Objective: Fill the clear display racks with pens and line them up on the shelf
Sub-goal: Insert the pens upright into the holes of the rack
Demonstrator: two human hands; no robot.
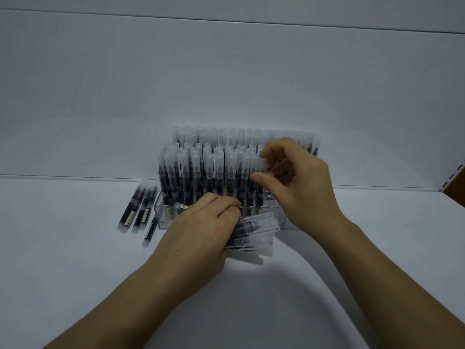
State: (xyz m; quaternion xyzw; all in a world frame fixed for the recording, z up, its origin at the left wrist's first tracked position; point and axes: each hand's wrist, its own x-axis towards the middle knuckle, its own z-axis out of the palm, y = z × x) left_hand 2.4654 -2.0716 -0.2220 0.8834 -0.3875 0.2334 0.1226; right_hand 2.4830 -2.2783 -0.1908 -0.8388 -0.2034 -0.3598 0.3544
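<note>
At the right end of the front row of the clear rack point(164, 217), a single pen point(256, 167) is pinched by its cap between thumb and forefinger of the right hand point(299, 182), so that grip is closed on the pen, which is held upright over what is probably one of the last free holes; the hole itself is hidden by fingers and blur. A bundle of pens point(254, 233) is clasped in the left hand point(201, 230), fingers curled round it, caps fanned out to the right just in front of the rack. The rack is set on the white shelf point(75, 260) near the middle and is almost filled with standing pens point(201, 170). Risks judged from here: the neighbouring pens could be knocked askew if the pen is lowered off-centre, since the row is packed tight; the cap could be pulled loose, as only the cap is held; pens could slip from the fanned bundle; the light rack could be nudged by the left knuckles pressed near its front. A few loose pens point(137, 210) are lying flat left of the rack, touching or just beside its wall. Behind, a plain back panel point(226, 71) is seen, and a slotted upright point(453, 177) at the far right. The insertion point is blocked from view by the right hand.
</note>
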